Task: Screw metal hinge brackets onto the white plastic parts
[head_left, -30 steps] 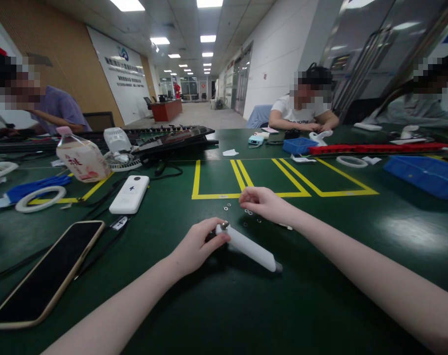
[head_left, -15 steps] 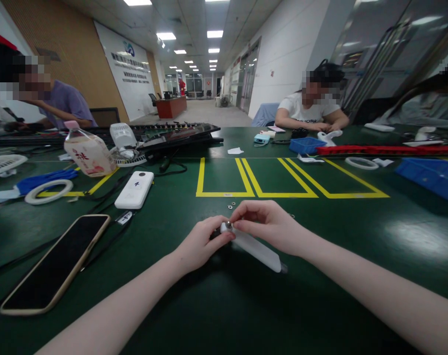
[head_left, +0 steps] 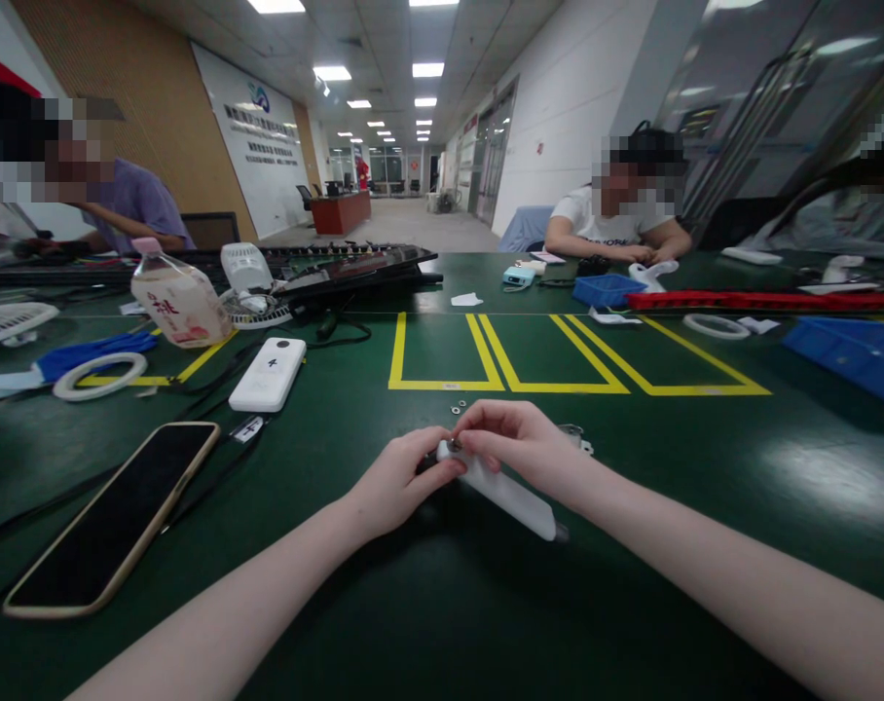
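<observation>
My left hand (head_left: 402,477) is closed round the near-left end of a long white plastic piece (head_left: 513,503), which slants down to the right and ends in a dark tip. A small metal part (head_left: 454,445) stands at its upper end. The thumb and fingers of my right hand (head_left: 515,438) are pinched at that metal part, partly covering it. Just beyond the hands, a couple of small ring-shaped pieces (head_left: 457,408) lie on the green table (head_left: 384,604). Behind my right wrist, a shiny clear or metal piece (head_left: 579,440) shows in part.
To the left lie a phone (head_left: 113,526), a white power bank (head_left: 268,375), cords and a white ring (head_left: 100,376). A bottle (head_left: 183,297) stands farther back. Yellow tape (head_left: 457,386) marks the table ahead. Blue trays (head_left: 847,355) are at right. Other people (head_left: 617,214) sit across.
My right hand's fingers have shifted and lowered slightly at the metal part, and more of the shiny piece behind the wrist shows. The left hand keeps its hold.
</observation>
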